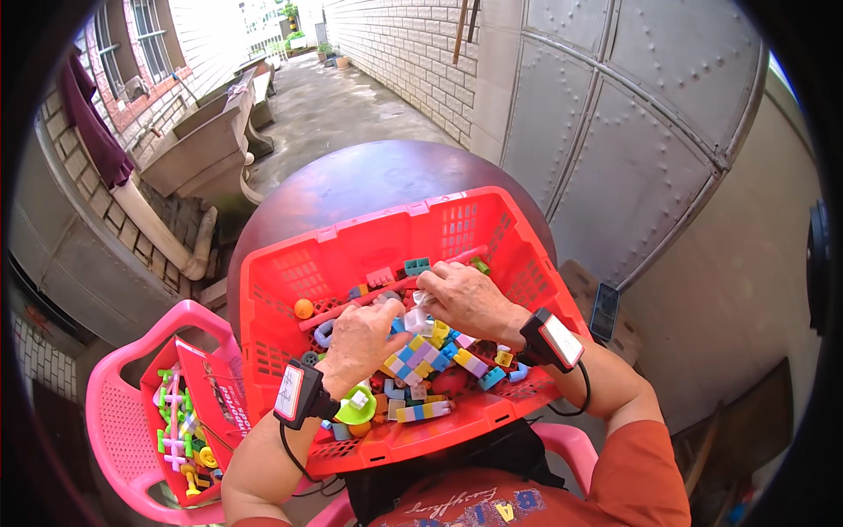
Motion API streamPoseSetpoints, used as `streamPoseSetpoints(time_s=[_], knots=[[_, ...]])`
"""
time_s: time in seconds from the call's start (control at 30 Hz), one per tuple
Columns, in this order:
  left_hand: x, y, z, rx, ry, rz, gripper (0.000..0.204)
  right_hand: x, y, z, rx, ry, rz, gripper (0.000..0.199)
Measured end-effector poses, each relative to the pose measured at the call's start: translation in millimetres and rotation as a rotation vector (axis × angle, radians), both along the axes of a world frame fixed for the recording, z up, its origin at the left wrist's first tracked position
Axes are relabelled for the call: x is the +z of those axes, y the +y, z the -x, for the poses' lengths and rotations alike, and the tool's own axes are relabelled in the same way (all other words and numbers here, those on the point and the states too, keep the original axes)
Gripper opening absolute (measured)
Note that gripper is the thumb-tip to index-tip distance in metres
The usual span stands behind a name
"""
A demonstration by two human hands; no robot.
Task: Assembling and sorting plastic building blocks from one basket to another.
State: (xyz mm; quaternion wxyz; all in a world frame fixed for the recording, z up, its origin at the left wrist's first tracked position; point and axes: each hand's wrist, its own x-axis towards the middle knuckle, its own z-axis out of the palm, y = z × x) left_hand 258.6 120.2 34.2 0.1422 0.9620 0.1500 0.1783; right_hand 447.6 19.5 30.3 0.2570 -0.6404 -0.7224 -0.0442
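Note:
A red plastic basket [290, 277] rests in front of me, holding several small toy building blocks [421, 356] in many colours. Both hands are inside it. My left hand [362, 338] lies knuckles up over the blocks, fingers curled around pieces I cannot make out. My right hand [464, 299] sits just right of it, fingers bent down and pinching a small pale piece [418, 320] between the two hands. Each wrist carries a black strapped device [551, 341] with a white face. A green rounded piece [358, 406] lies by my left wrist.
The basket sits against a round dark table [369, 180]. A pink plastic chair [123, 413] at my lower left holds a red box with more coloured toy pieces [180, 422]. A grey metal door [632, 132] stands to the right; a concrete yard and brick wall lie ahead.

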Motion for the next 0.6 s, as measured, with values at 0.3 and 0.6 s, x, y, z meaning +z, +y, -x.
streamPoseSetpoints(time_s=[0.3,0.6], knots=[[-3.1,3.0,-1.5,-0.014,0.092,-0.002,0.042,-0.4,-0.9,-4.6,0.009,0.020,0.028,0.019],[-29.5,21.1,4.6,0.142,0.419,0.164,0.082,15.2,-2.5,-13.3,0.024,0.211,0.029,0.020]])
